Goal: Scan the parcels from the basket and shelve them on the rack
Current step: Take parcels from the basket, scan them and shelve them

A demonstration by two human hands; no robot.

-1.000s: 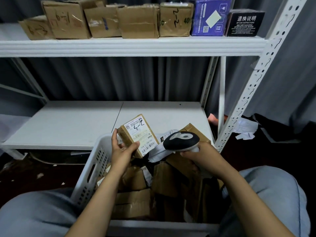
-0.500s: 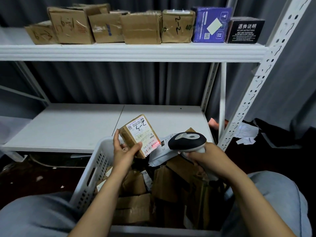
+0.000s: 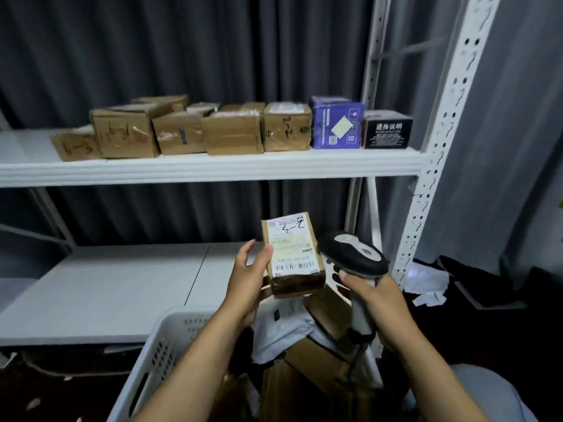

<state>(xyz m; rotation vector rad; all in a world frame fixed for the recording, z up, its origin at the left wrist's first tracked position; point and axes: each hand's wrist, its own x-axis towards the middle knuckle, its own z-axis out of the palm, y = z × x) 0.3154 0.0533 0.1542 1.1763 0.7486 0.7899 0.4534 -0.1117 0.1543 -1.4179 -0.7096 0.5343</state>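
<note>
Backed by dark grey pleated curtain [image 3: 182,56] | strewn with crumpled white papers [image 3: 428,280] over dark floor [image 3: 36,391] at right | lit dimly

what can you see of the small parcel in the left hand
The parcel is a small brown cardboard box under glossy tape. A white label covers its upper face, with a barcode near the lower edge and handwritten black marks at the top. It is tilted back, label facing the camera, above the basket. The left hand holds its left side, thumb on the label's edge. The scanner is close on its right; whether they touch is unclear.
</note>
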